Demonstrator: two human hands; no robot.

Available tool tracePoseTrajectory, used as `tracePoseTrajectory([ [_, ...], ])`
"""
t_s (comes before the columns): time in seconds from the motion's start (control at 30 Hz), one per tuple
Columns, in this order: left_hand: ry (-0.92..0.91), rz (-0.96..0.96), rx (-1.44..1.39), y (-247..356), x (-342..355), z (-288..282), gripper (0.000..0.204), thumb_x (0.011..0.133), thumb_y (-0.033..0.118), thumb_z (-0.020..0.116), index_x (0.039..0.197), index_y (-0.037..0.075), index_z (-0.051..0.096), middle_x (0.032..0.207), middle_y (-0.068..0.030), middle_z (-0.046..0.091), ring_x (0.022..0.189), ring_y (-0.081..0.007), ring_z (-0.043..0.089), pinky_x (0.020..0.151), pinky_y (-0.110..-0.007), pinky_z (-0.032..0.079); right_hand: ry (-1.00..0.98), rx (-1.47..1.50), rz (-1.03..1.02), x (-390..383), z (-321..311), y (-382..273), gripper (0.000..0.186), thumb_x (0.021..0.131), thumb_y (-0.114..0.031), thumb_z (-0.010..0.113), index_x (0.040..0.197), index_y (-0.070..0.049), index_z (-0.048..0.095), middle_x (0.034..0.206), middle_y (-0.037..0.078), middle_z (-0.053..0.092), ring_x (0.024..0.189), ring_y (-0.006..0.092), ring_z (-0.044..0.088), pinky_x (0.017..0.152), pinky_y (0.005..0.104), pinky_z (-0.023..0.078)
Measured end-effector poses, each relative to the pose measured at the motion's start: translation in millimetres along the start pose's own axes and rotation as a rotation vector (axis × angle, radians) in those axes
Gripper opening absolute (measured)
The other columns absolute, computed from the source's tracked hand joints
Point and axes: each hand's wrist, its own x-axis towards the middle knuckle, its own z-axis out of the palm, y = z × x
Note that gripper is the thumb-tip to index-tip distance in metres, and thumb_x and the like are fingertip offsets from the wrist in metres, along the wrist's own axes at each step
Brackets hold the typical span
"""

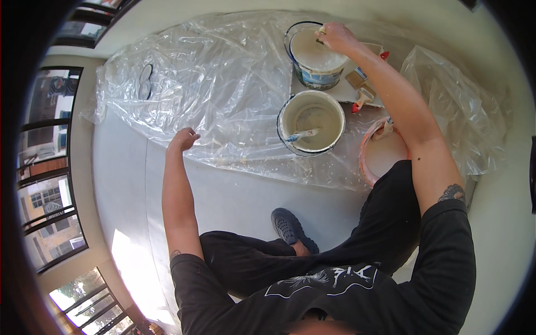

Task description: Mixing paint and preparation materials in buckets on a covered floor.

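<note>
Head view: right hand (pixel 337 38) pinches a small object (pixel 322 30), blue-labelled bucket (pixel 319 78) below its fingers; left hand (pixel 185 138) curls its fingers loosely, plastic sheet (pixel 234 100) meeting floor (pixel 234 195) near them.

Here's the clear plastic sheet (pixel 223 72), glossy and crinkled, glinting right up to its near edge, where smooth, matt grey floor (pixel 229 195) takes over! Near the sheet's far edge, the printed bucket (pixel 319 80) looks like smooth plastic; the pale bucket (pixel 286 118) is smeared inside.
</note>
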Motion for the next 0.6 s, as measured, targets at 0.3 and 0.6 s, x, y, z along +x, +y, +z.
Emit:
tracePoseTrajectory([
  [0.3,-0.014,-0.010,-0.011,-2.4,4.8,-0.4,0.047,0.093,0.040,0.069,0.121,0.003,0.070,0.122,-0.0226,0.071,0.118,-0.0369,0.065,0.101,-0.045,0.051,-0.372,-0.339,-0.296,4.7,-4.9,-8.8,0.036,0.095,-0.034,0.065,0.092,0.000,0.076,0.092,0.025,0.072,0.086,0.0429,0.069,0.078,0.0510,0.053],
  [0.6,0.004,-0.013,0.005,-4.2,-3.9,-2.3,0.047,0.093,0.040,0.069,0.123,0.003,0.070,0.122,-0.0224,0.070,0.118,-0.0366,0.066,0.101,-0.045,0.051,0.045,-0.010,-0.022,0.0,2.5,-12.1,0.037,0.094,-0.036,0.067,0.091,0.000,0.076,0.092,0.023,0.073,0.086,0.0414,0.071,0.079,0.0493,0.055],
])
